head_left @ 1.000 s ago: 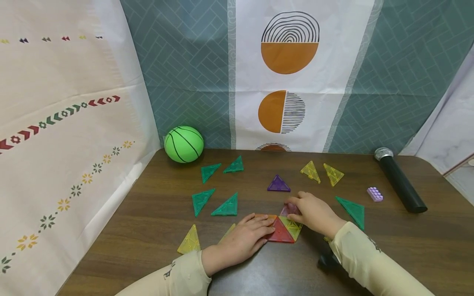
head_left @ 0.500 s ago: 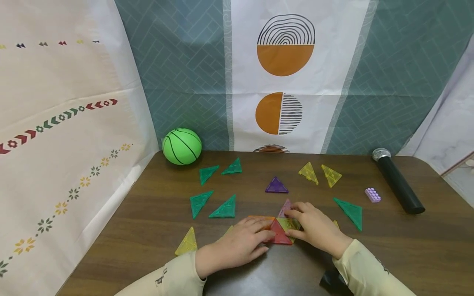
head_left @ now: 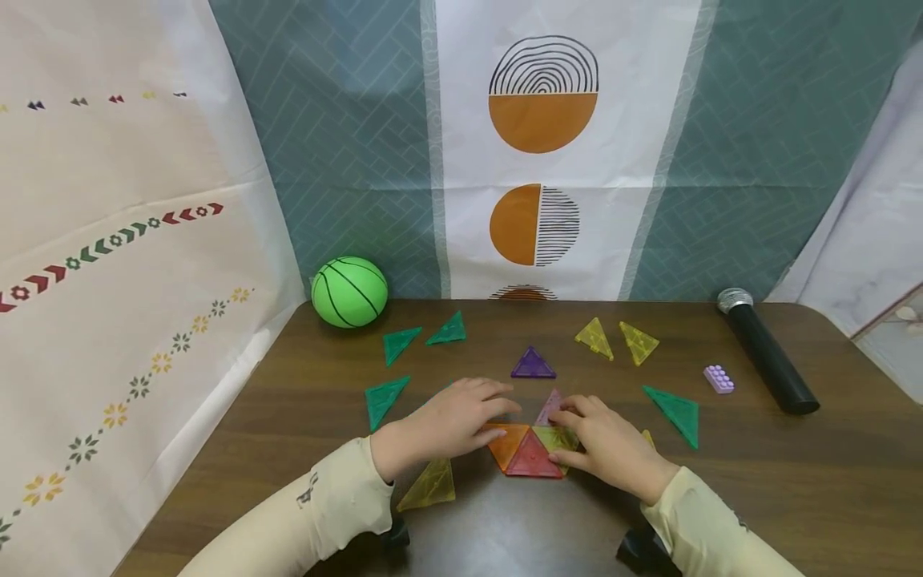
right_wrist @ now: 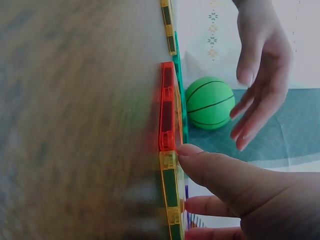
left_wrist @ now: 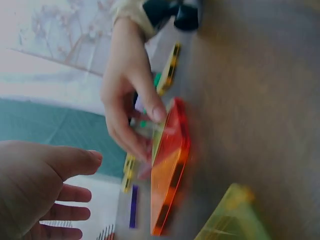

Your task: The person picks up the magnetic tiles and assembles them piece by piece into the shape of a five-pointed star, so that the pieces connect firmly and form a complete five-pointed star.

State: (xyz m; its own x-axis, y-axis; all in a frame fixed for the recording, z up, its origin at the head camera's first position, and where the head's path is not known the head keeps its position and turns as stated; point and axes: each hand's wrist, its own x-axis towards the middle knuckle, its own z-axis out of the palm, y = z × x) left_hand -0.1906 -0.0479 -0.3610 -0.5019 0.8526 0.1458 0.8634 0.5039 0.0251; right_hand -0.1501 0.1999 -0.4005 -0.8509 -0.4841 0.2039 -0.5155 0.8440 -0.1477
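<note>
Closest to the person, a yellow triangle tile (head_left: pixel 429 486) lies flat on the brown table (head_left: pixel 793 481), just beside the left sleeve. A little further, a small cluster of flat tiles sits between the two hands: a red triangle tile (head_left: pixel 532 463), an orange triangle tile (head_left: pixel 509 441) touching its left edge, and a yellow-green triangle tile (head_left: pixel 557 437) on its right. The right hand (head_left: pixel 609 442) has its fingers curled onto the yellow-green tile and the pink tile (head_left: pixel 550 406) behind it, and in the right wrist view the thumb presses against the edge of the yellow-green tile. The left hand (head_left: pixel 454 418) is over the table just left of the orange tile, with fingers straight and relaxed, and it holds nothing; the left wrist view shows the fingers spread above the surface. Beyond the hands, a purple triangle tile (head_left: pixel 533 365) lies alone. Further back are green triangle tiles (head_left: pixel 400 343) on the left and two yellow ones (head_left: pixel 616 340) on the right. At the far edge stand a green ball (head_left: pixel 349 292), a black microphone (head_left: pixel 766 349) and a purple brick (head_left: pixel 718 378).
</note>
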